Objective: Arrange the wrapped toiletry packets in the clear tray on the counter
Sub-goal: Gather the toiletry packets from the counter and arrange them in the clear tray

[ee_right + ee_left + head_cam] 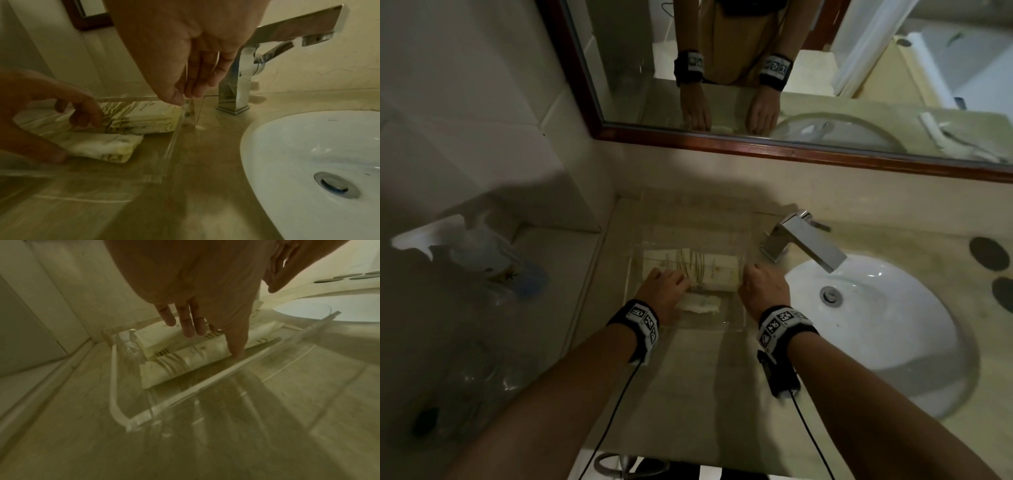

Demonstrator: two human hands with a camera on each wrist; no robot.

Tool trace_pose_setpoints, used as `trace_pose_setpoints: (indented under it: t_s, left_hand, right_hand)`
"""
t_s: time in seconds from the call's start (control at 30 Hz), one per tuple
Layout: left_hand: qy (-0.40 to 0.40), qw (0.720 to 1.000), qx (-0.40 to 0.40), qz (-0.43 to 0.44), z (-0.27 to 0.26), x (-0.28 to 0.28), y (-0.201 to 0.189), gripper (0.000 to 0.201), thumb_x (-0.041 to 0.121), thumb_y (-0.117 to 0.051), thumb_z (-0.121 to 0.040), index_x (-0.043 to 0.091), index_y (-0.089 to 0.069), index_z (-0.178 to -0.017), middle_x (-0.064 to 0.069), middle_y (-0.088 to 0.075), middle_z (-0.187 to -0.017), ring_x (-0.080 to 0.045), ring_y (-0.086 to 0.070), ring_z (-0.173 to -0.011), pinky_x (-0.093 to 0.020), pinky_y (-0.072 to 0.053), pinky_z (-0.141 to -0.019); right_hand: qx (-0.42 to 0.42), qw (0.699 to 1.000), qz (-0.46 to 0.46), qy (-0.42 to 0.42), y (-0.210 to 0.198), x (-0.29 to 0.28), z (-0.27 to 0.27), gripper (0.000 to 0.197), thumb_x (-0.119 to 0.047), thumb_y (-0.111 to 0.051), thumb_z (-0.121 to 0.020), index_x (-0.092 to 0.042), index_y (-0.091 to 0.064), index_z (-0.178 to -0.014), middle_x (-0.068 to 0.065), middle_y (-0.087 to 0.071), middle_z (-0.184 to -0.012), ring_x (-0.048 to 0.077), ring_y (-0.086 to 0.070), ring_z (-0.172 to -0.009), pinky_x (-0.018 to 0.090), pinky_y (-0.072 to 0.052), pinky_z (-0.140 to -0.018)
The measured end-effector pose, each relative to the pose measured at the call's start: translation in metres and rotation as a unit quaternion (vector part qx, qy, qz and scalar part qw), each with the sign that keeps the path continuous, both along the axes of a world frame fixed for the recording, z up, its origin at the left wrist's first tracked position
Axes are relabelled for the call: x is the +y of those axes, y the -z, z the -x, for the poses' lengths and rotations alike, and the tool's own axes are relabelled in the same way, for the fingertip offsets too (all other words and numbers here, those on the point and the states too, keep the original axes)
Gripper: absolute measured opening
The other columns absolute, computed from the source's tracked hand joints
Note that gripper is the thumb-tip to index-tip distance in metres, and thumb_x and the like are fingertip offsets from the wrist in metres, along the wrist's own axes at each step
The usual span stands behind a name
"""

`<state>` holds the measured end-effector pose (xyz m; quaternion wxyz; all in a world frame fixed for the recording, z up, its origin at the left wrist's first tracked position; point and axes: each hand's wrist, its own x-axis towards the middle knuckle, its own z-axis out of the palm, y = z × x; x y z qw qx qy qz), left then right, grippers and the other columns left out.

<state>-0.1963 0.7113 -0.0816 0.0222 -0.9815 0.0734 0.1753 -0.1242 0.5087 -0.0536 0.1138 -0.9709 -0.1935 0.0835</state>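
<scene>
left hand (pixel 661 291) flat on packets (pixel 705 270) | right hand (pixel 763 287) pinching tray (pixel 736 322) right wall

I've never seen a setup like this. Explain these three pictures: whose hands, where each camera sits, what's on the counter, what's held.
No machine: a person wears one camera on the head and one on each wrist. The head view looks down on a bathroom counter. A clear tray stands left of the sink and faucet, with wrapped packets inside. The left hand rests its fingers on the packets, thumb at the nearer packet. The right hand pinches the tray's right wall.
</scene>
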Motion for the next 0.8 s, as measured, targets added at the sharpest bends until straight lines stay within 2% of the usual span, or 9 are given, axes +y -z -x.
trace_pose_setpoints:
  t_s: [0.1, 0.17, 0.33, 0.47, 0.53, 0.67, 0.8]
  left_hand:
    - [-0.021, 1.000, 0.009, 0.012, 0.001, -0.001, 0.000, 0.053, 0.033, -0.062, -0.085, 0.019, -0.043, -0.131, -0.006, -0.049, -0.128, -0.026, -0.046, -0.119, -0.038, -0.033, -0.098]
    - [-0.028, 0.999, 0.020, 0.021, 0.000, -0.001, 0.000, 0.054, 0.032, -0.062, -0.085, 0.017, -0.041, -0.133, -0.007, -0.048, -0.129, -0.027, -0.047, -0.119, -0.038, -0.036, -0.098]
    - [-0.036, 0.999, 0.025, 0.010, 0.001, -0.003, 0.003, 0.055, 0.032, -0.059, -0.086, 0.016, -0.040, -0.135, -0.007, -0.050, -0.132, -0.027, -0.049, -0.121, -0.041, -0.034, -0.102]
    - [-0.061, 0.998, 0.016, 0.008, 0.002, -0.005, 0.004, 0.048, 0.033, -0.058, -0.086, 0.016, -0.045, -0.129, -0.007, -0.055, -0.125, -0.027, -0.054, -0.115, -0.039, -0.039, -0.098]
    - [-0.071, 0.997, 0.014, 0.012, 0.001, -0.007, 0.004, 0.043, 0.034, -0.058, -0.087, 0.016, -0.048, -0.124, -0.008, -0.057, -0.121, -0.027, -0.057, -0.109, -0.038, -0.044, -0.092]
    - [-0.083, 0.996, 0.008, 0.013, 0.001, -0.010, 0.001, 0.036, 0.033, -0.057, -0.088, 0.015, -0.050, -0.118, -0.008, -0.059, -0.115, -0.027, -0.060, -0.101, -0.036, -0.049, -0.081]
    - [-0.090, 0.995, 0.022, 0.022, 0.002, -0.009, -0.003, 0.038, 0.033, -0.057, -0.087, 0.015, -0.050, -0.119, -0.008, -0.060, -0.115, -0.027, -0.061, -0.101, -0.036, -0.049, -0.081]
  right_hand:
    - [0.009, 1.000, 0.006, -0.007, -0.002, 0.004, 0.001, 0.023, -0.011, -0.054, -0.086, -0.007, -0.060, -0.107, 0.009, -0.059, -0.089, 0.021, -0.041, -0.073, 0.029, -0.033, -0.066]
    - [0.017, 1.000, 0.009, -0.008, -0.003, 0.006, 0.001, 0.017, -0.014, -0.054, -0.087, -0.010, -0.059, -0.103, 0.007, -0.060, -0.093, 0.022, -0.048, -0.076, 0.030, -0.040, -0.069]
    - [0.018, 1.000, 0.004, -0.011, 0.000, 0.011, 0.003, 0.026, -0.017, -0.056, -0.088, -0.011, -0.057, -0.114, 0.007, -0.060, -0.097, 0.023, -0.056, -0.084, 0.033, -0.048, -0.075]
    - [0.013, 1.000, 0.009, -0.016, 0.001, 0.012, 0.004, 0.013, -0.017, -0.056, -0.087, -0.013, -0.057, -0.100, 0.003, -0.057, -0.090, 0.021, -0.051, -0.076, 0.031, -0.047, -0.072]
    - [0.012, 1.000, 0.011, -0.018, 0.000, 0.012, 0.005, 0.012, -0.017, -0.057, -0.087, -0.013, -0.056, -0.099, 0.002, -0.054, -0.086, 0.019, -0.048, -0.074, 0.030, -0.044, -0.072]
    - [0.014, 0.999, 0.014, -0.028, 0.000, 0.011, 0.007, 0.012, -0.019, -0.056, -0.088, -0.014, -0.055, -0.099, 0.003, -0.057, -0.089, 0.019, -0.049, -0.075, 0.031, -0.047, -0.072]
    - [0.016, 0.999, 0.009, -0.036, 0.001, 0.009, 0.008, 0.014, -0.027, -0.059, -0.089, -0.016, -0.057, -0.098, 0.001, -0.057, -0.088, 0.018, -0.051, -0.074, 0.028, -0.044, -0.068]
